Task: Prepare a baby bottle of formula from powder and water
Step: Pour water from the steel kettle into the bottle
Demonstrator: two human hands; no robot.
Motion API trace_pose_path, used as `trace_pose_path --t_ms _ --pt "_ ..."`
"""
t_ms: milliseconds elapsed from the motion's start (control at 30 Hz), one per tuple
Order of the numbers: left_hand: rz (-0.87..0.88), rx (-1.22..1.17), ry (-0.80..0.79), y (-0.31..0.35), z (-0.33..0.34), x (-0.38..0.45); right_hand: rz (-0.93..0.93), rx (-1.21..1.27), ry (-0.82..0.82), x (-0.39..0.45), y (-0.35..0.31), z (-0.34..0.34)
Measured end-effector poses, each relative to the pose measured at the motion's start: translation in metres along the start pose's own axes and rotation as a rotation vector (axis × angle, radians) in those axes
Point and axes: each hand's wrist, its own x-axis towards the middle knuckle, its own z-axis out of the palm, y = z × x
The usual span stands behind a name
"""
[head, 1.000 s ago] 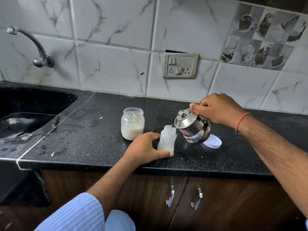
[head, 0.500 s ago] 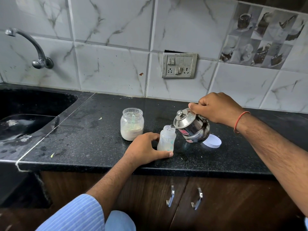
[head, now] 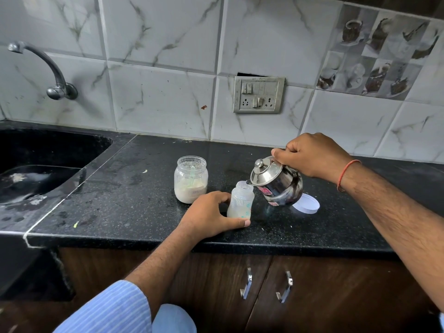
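Observation:
A small clear baby bottle [head: 240, 200] stands open on the black counter [head: 125, 203], with pale liquid or powder at its bottom. My left hand [head: 209, 216] wraps around its base. My right hand [head: 312, 156] grips the handle of a steel kettle [head: 276, 181], which is tilted left with its spout at the bottle's mouth. A glass jar of pale formula powder [head: 191, 179] stands open just left of the bottle, a light scoop inside it.
A white round lid [head: 306, 204] lies flat on the counter behind the kettle. A black sink [head: 36, 164] with a wall tap [head: 48, 68] is at the left. A switch plate [head: 259, 94] sits on the tiled wall. Wooden cabinet doors [head: 264, 284] hang below the counter's front edge.
Both hands, the kettle and the bottle keep nearly the same pose; the kettle stays tilted at the bottle's mouth.

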Motion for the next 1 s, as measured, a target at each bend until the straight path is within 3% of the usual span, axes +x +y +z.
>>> trace_pose_path --t_ms 1000 --pt "0.025 -0.011 0.004 -0.0006 0.0002 -0.0007 -0.017 -0.03 0.019 -0.0013 -0.0014 0.0001"
